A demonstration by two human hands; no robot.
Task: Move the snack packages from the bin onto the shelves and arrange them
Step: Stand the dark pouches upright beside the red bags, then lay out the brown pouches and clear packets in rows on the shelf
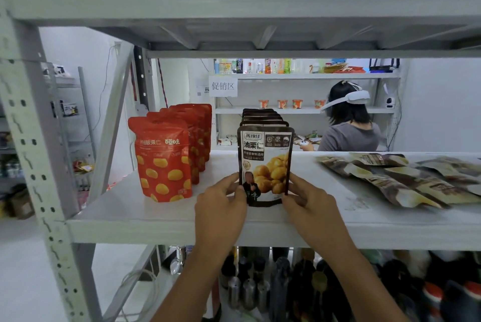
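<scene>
in the middle of the frame a dark pouch [265, 163] printed with chestnuts stands upright on the grey shelf [156, 220], at the front of a row of dark pouches [260, 116] running back behind it. the left hand [221, 207] pinches its lower left edge and the right hand [309, 204] pinches its lower right edge, both grasping it. left of centre stands a row of red pouches [164, 163], apart from the dark row. at the right, brown packets [390, 178] lie flat on the same shelf. bottles [260, 285] fill the level below. a person [348, 129] is in the background.
</scene>
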